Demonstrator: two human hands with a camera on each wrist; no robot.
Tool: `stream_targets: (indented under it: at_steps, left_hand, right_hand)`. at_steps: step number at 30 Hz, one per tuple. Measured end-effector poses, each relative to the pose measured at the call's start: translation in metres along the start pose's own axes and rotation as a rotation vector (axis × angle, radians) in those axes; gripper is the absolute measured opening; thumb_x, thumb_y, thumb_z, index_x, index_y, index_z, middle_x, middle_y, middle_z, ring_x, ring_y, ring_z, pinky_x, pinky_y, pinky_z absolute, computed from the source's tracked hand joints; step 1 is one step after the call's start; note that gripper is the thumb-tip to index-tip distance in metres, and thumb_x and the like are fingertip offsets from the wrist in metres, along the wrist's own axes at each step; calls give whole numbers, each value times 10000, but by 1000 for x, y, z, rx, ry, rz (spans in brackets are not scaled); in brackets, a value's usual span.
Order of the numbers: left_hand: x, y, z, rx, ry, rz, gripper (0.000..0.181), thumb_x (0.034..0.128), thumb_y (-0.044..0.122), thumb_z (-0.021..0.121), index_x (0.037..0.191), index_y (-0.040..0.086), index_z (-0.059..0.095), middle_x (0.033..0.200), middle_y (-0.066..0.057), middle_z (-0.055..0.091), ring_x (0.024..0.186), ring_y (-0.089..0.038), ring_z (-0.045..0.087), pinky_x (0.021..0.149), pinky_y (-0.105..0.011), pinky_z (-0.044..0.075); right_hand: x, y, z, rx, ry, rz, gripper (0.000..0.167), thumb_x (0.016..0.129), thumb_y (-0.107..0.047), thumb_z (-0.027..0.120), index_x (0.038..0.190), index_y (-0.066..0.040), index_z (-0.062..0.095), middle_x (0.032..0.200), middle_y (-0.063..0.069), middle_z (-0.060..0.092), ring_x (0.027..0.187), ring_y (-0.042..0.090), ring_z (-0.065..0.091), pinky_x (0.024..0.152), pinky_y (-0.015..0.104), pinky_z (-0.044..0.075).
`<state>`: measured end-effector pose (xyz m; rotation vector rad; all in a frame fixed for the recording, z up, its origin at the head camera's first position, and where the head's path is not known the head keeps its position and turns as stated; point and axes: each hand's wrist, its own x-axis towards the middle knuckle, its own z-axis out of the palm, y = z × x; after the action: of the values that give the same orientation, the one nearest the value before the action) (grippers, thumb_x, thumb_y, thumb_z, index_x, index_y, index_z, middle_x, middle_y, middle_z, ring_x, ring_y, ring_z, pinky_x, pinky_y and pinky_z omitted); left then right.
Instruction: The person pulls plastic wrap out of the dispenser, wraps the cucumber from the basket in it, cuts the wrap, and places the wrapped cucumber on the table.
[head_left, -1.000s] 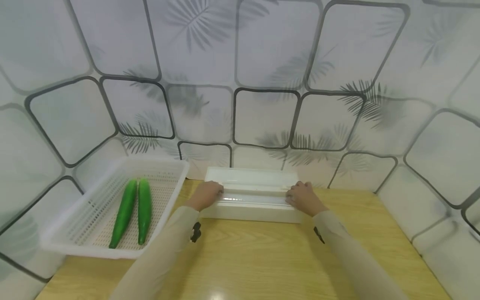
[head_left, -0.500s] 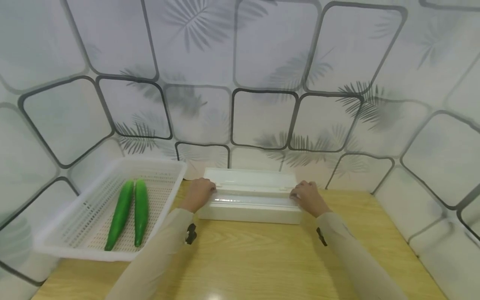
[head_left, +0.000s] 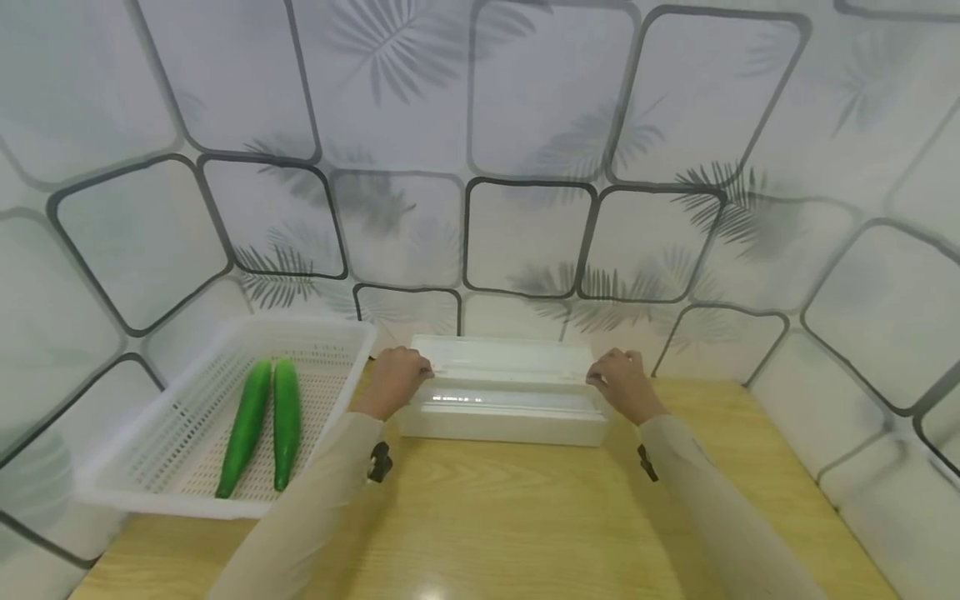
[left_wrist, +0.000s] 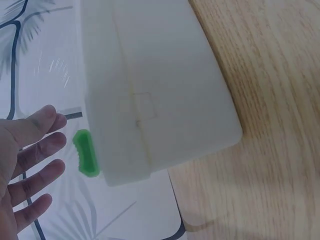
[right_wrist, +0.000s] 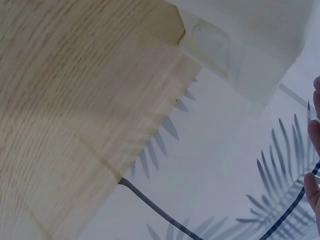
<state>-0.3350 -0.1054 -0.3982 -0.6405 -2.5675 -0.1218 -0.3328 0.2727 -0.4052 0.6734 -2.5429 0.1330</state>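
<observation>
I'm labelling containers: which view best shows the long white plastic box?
The head view: the long white plastic box appears nearly end to end. The left wrist view crops it to one end, the right wrist view to the other.

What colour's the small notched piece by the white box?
The piece is green, clearest in the left wrist view.

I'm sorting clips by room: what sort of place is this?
Probably a kitchen or food-prep area, perhaps staged: two cucumbers lie in a white plastic basket beside what looks like a cling-film dispenser, on a wood-grain tabletop.
</observation>
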Motion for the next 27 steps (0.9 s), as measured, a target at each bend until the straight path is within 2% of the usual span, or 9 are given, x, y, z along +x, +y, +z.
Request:
stream_targets:
  at_steps: [6,10,12,17,23,27]
  left_hand:
    - [-2,1,-11,1,21,17,105,795,239,722,803,141,760,723,-16,714,614,-179,630,568,-314,513]
    - [0,0,-19,-2,20,3,117,790,255,722,804,144,756,714,-17,702,616,-189,619,587,-326,504]
    - [2,-1,-22,-16,38,-6,118,786,254,725,800,141,757,707,-19,697,620,-198,615,591,-332,492]
    - [-1,-2,-25,-46,67,-17,119,796,254,716,807,144,759,719,-13,695,666,-211,619,645,-353,486]
    - [3,-1,-37,-22,110,4,123,801,254,713,814,139,758,722,-16,686,690,-212,627,724,-393,517]
    - [7,0,-46,0,157,35,124,794,252,724,810,134,758,712,-16,682,668,-211,623,701,-386,518]
  right_hand:
    - [0,0,-8,-18,49,-10,48,758,-122,742,736,-101,704,763,48,706,815,263,584,809,541,407]
    - [2,2,-13,-17,95,-35,49,742,-101,750,731,-98,702,755,53,708,791,261,581,786,536,411]
    - [4,5,-16,-15,121,-51,54,735,-90,752,731,-96,699,751,54,708,787,261,580,785,539,409]
    - [2,2,-21,-17,159,-57,64,726,-77,754,731,-87,691,751,71,701,802,277,572,799,560,393]
    - [6,2,-36,-57,208,-82,80,715,-96,770,731,-79,694,742,80,698,792,279,571,778,554,405]
    - [10,2,-45,-79,233,-81,81,712,-94,767,740,-72,695,740,87,693,778,275,558,780,553,404]
